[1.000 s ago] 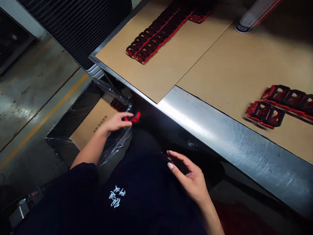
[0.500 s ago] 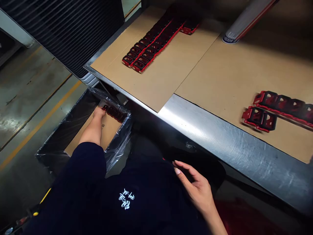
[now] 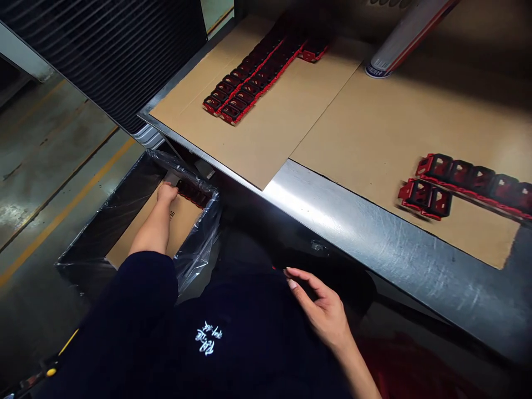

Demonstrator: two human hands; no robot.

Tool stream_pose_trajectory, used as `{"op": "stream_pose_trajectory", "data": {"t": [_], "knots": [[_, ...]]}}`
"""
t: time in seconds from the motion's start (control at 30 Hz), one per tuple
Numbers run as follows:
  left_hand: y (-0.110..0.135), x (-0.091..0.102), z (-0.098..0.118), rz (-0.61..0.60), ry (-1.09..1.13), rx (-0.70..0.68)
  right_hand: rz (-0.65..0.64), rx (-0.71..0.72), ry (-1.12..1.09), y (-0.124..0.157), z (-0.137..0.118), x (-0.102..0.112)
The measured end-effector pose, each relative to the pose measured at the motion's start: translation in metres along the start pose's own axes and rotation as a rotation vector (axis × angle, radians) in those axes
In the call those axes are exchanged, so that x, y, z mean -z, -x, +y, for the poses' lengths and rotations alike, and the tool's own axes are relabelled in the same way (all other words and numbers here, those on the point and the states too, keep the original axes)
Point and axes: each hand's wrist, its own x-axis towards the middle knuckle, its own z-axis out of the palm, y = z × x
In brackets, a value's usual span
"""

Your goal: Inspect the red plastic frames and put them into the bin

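Observation:
My left hand (image 3: 167,192) reaches down into a plastic-lined box (image 3: 83,235). Its fingers curl closed at the near end of a row of red and black frame parts (image 3: 193,194); the fingertips are hidden, so what they hold cannot be made out. Under that row, a cardboard sheet (image 3: 183,224) lies in the box. My right hand (image 3: 322,307) hovers in front of my body, below the table edge, its thumb and forefinger apart and nothing visible between them.
Cardboard sheets (image 3: 332,122) cover the metal table (image 3: 324,208). On them lie two long rows of red and black frame parts (image 3: 245,83) at the left and shorter rows (image 3: 469,177) at the right. A spray can (image 3: 399,44) stands behind. A black ribbed panel (image 3: 124,50) rises at left.
The view has shifted slightly, so the table and box appear a little further left. My left hand stays at the row in the box. My right hand keeps nearly the same pose.

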Motion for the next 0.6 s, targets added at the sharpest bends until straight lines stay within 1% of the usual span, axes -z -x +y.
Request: {"op": "stream_pose_trajectory", "data": {"t": [0.07,0.13,0.2,0.27,0.3,0.33,0.37,0.4,0.47,0.53,0.6], "knots": [[0.023,0.007,0.004,-0.026,0.197,-0.016,-0.001,-0.002,-0.009,0.001,0.005,0.001],[0.056,0.008,0.007,-0.094,0.411,-0.064,-0.012,-0.01,-0.028,0.0,0.009,0.002],[0.1,-0.001,0.011,-0.197,0.6,-0.129,-0.055,-0.028,-0.066,-0.001,0.008,0.001],[0.153,-0.023,0.018,-0.331,0.755,-0.192,-0.125,-0.036,-0.133,-0.003,0.0,-0.001],[0.181,-0.038,0.024,-0.408,0.81,-0.216,-0.162,-0.031,-0.177,-0.004,-0.005,-0.003],[0.209,-0.054,0.031,-0.514,0.891,-0.243,-0.192,-0.017,-0.222,-0.005,-0.012,-0.005],[0.235,-0.069,0.038,-0.718,1.067,-0.263,-0.215,0.004,-0.269,-0.006,-0.018,-0.006],[0.258,-0.084,0.045,-0.889,1.175,-0.265,-0.227,0.018,-0.321,-0.006,-0.024,-0.007],[0.295,-0.105,0.058,-1.114,1.268,-0.247,-0.219,0.024,-0.415,-0.006,-0.032,-0.006],[0.317,-0.117,0.067,-1.229,1.263,-0.235,-0.157,0.013,-0.487,-0.002,-0.034,-0.002],[0.327,-0.122,0.072,-1.305,1.223,-0.245,-0.094,0.0,-0.549,0.004,-0.031,0.004]]}}
